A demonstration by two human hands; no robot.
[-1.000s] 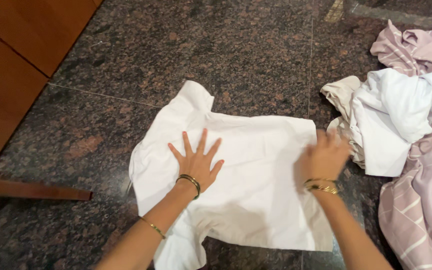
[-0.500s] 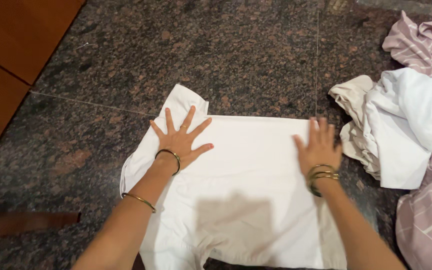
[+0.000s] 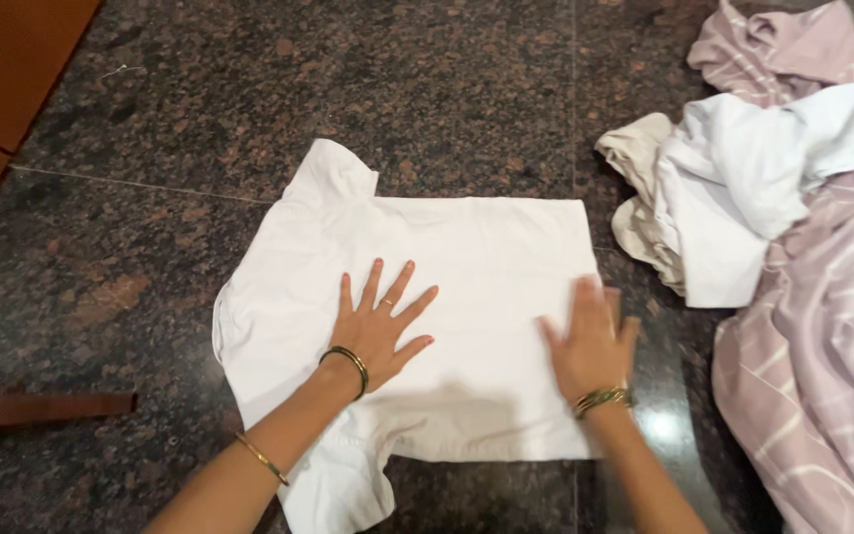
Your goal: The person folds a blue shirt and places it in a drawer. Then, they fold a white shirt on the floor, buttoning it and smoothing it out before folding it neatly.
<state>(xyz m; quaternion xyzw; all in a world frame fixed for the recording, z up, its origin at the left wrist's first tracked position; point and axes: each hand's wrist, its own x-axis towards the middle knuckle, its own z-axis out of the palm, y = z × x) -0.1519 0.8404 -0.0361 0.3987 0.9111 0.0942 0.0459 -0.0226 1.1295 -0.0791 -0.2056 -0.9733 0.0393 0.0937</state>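
Observation:
A white short-sleeved shirt (image 3: 467,257) lies spread flat on a dark speckled stone floor (image 3: 249,89), its sleeves pointing to the upper left and lower left. My left hand (image 3: 380,326) rests palm down on the middle of the shirt with the fingers spread. My right hand (image 3: 590,341) presses flat on the shirt's right edge, fingers together. Both wrists carry gold bangles. Neither hand grips the cloth.
A heap of clothes sits at the right: a white garment (image 3: 753,168), a cream piece (image 3: 635,158) and pale purple striped cloth (image 3: 822,356). Wooden furniture (image 3: 2,69) fills the upper left corner, and a brown wooden strip (image 3: 42,407) lies on the floor at the left.
Both hands have slid down the shirt toward me, staying flat on it. The shirt lies smoother and squarer than one second ago. The view has shifted slightly.

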